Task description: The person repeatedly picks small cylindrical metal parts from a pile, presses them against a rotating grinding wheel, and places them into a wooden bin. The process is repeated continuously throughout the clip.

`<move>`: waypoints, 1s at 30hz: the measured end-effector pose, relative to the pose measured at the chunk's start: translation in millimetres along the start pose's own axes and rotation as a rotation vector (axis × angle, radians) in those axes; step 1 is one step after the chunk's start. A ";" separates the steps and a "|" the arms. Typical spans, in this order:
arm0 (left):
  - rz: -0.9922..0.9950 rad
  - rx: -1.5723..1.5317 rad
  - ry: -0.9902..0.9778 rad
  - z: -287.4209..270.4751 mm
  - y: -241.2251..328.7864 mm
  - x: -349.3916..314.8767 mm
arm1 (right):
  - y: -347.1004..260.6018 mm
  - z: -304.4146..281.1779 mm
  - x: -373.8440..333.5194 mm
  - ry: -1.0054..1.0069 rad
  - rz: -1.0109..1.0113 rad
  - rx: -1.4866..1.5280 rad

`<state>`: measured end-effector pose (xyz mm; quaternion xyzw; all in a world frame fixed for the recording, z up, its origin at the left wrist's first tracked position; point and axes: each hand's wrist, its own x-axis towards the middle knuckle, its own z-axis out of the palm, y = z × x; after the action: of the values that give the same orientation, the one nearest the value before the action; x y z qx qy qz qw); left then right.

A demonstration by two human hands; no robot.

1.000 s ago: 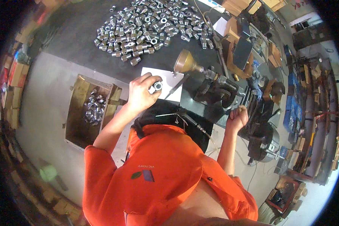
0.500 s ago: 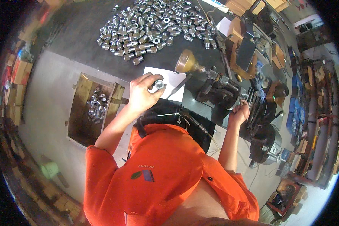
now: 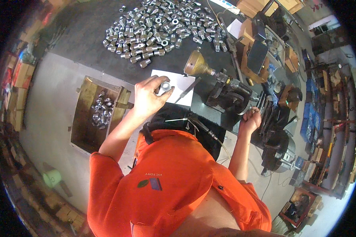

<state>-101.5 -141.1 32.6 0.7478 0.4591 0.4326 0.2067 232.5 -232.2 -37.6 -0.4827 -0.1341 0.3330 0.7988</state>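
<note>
My left hand [image 3: 149,94] pinches a shiny metal hex fitting [image 3: 165,86] between thumb and fingers, its round open end turned up, above a white sheet of paper [image 3: 171,78]. To the right, my right hand [image 3: 250,118] is closed at the near right end of a dark bench machine [image 3: 232,91]; what its fingers grip there is hidden. A brown, cup-shaped head [image 3: 197,64] sits on the machine's left end, facing the paper. One dark flat bar [image 3: 189,89], resembling a file, lies across the paper's right side.
A large heap of metal fittings [image 3: 152,33] covers the far bench [image 3: 83,51]. At left stands a wooden box [image 3: 80,130] with several fittings inside. An air gun with a hose [image 3: 203,126] lies before me. Tools and a vise-like machine [image 3: 279,152] stand at right.
The brown cup-shaped head has turned slightly, and a small knob now shows on its upper rim. My left hand has shifted a little left, with the fitting tilted slightly differently.
</note>
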 end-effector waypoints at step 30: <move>-0.321 0.398 -0.046 -102.9 -125.3 -51.3 | -0.6 -1.4 -1.1 0.048 0.036 0.015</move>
<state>-261.7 -132.8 -23.8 0.7008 0.6435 0.2783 0.1318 232.6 -234.0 -37.7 -0.4868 -0.1036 0.3366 0.7994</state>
